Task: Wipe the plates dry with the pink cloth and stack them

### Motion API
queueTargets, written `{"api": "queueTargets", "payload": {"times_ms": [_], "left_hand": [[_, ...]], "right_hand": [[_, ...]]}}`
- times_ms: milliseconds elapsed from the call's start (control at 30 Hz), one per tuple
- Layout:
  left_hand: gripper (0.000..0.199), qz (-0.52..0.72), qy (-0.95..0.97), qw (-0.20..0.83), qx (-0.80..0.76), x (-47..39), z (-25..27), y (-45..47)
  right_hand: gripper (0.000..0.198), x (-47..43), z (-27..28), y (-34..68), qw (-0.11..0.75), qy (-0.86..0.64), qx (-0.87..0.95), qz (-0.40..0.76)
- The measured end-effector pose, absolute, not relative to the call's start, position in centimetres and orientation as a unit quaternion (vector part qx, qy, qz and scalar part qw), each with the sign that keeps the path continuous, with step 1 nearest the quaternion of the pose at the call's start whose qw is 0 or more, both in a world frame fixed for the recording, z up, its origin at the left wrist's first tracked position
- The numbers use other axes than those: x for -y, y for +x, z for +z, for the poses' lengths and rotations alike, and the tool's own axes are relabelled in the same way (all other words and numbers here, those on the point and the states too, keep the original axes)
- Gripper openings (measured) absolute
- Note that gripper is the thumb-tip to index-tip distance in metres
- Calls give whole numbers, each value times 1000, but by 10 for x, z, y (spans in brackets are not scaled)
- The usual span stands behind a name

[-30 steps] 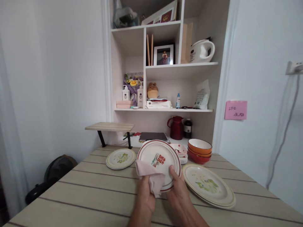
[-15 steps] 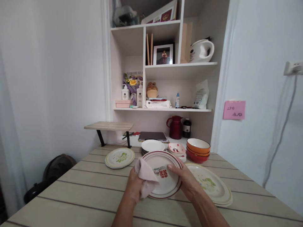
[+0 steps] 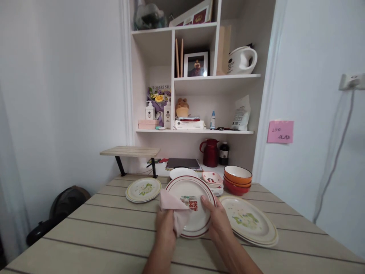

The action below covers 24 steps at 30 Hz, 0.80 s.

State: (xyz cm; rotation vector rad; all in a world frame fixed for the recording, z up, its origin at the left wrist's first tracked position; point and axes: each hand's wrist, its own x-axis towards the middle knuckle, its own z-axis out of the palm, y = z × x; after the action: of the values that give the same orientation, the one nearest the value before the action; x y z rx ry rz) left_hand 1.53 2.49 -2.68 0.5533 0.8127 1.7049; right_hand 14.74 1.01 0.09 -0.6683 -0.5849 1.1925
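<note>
A white plate (image 3: pixel 196 190) with dark red rim lines and a red character print is tilted up over the table, its face toward me. My right hand (image 3: pixel 218 219) grips its right edge, thumb on the face and fingers behind. Wrapped around a pale pink cloth (image 3: pixel 172 203), my left hand (image 3: pixel 165 226) presses it against the plate's left side; the cloth hides some of the fingers. A second rim seems to show at the bottom edge, but I cannot tell whether two plates are held. Oval plates (image 3: pixel 253 224) with green prints lie just right of my right hand.
On the wooden table (image 3: pixel 114 228) are small green-print plates (image 3: pixel 143 190), white plates (image 3: pixel 184 173), patterned dishes (image 3: pixel 212 178) and stacked orange and red bowls (image 3: pixel 237 175). Behind stand a low wooden riser (image 3: pixel 131 151), a laptop (image 3: pixel 183 163), a red jug (image 3: pixel 210 154) and a shelf unit (image 3: pixel 216 78).
The plate has shifted slightly left and stands a little more upright. My left hand and the cloth have turned on its left side, while my right hand keeps its hold.
</note>
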Motion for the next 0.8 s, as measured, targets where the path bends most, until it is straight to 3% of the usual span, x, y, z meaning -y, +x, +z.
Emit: {"api": "queueTargets", "payload": {"times_ms": [233,400,500,633,800], "left_hand": [[37,714,171,617,-285,-20,-33,48],[27,695,188,633,-284,-19,-25,37],[33,713,202,607,-288,-20,-17,15],[49,701,300,566,-312,-21,-8,-13],[54,621,404,594,-315,-12,3,-16]], "right_hand": [[74,-8,-9,127,762,-263,190,560],[55,-5,-6,117,711,-219,207,636],[47,-4,3,125,668,-225,261,659],[61,-2,14,152,660,-279,342,608],[77,2,24,178,617,-323,405,593]]}}
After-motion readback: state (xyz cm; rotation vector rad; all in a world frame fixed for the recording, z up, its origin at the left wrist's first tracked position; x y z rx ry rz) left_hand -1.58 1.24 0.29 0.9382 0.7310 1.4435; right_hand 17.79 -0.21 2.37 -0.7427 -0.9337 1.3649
